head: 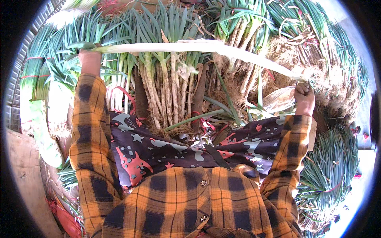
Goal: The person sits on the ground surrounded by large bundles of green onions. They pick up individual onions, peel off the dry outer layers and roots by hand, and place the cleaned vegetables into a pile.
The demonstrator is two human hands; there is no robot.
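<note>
My left hand [90, 58] grips the green end of a green onion stalk [143, 47], at the upper left. From there a long pale stalk and strip stretch across to my right hand [304, 92], a closed fist on the thin far end. Glare hides where the stalk and a peeled layer part. Below the stalk, unpeeled green onions [166, 86] stand with brown, dry-skinned stems and roots toward me. Cleaner white-stemmed green onions [119, 80] lie beside my left forearm.
Rooted green onion bundles [306, 50] fill the upper right; another bundle [330, 166] lies by my right elbow. Tied bundles [35, 74] lie at left near a wooden board [26, 166]. A patterned cloth [178, 148] covers my lap, with red ties [207, 123] and loose leaves beyond it.
</note>
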